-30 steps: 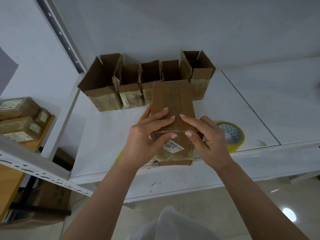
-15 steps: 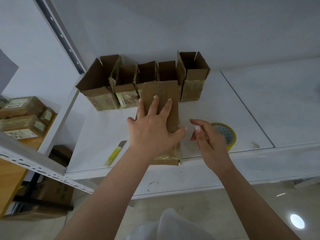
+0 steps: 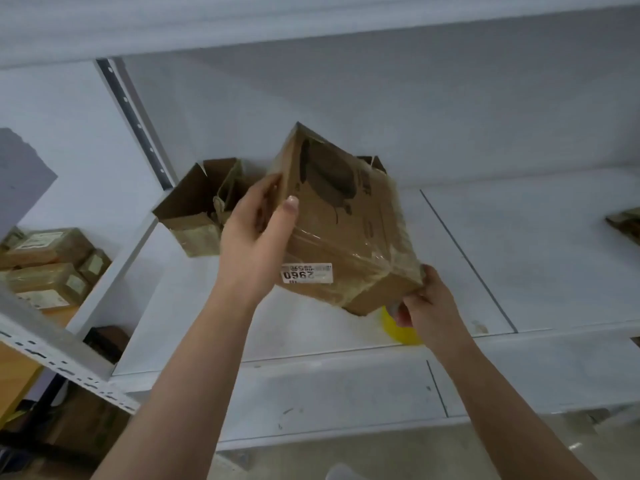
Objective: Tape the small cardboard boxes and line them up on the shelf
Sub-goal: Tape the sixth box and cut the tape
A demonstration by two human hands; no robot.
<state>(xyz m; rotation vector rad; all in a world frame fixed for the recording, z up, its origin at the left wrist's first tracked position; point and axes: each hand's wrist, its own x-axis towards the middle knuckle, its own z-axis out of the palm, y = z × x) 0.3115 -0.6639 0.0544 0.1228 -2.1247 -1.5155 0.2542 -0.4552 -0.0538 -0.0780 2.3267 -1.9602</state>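
Note:
I hold a taped brown cardboard box (image 3: 343, 233) tilted in the air above the white shelf (image 3: 502, 258). It carries a white label reading 2960 and a dark print on its upper face. My left hand (image 3: 256, 237) grips its left side, thumb on the top face. My right hand (image 3: 426, 299) holds its lower right corner. Behind it, open-topped small boxes (image 3: 197, 209) stand in a row against the back wall; most of the row is hidden by the held box. A yellow tape roll (image 3: 398, 327) peeks out under my right hand.
A neighbouring shelf at the left holds several taped parcels (image 3: 48, 265). A perforated metal upright (image 3: 138, 123) rises at the back left. Another parcel's edge (image 3: 627, 223) shows at the far right. More boxes sit on the floor below left.
The box lay flat on the shelf under my left palm; now both hands have lifted and tilted it upward. My view has shifted up and closer.

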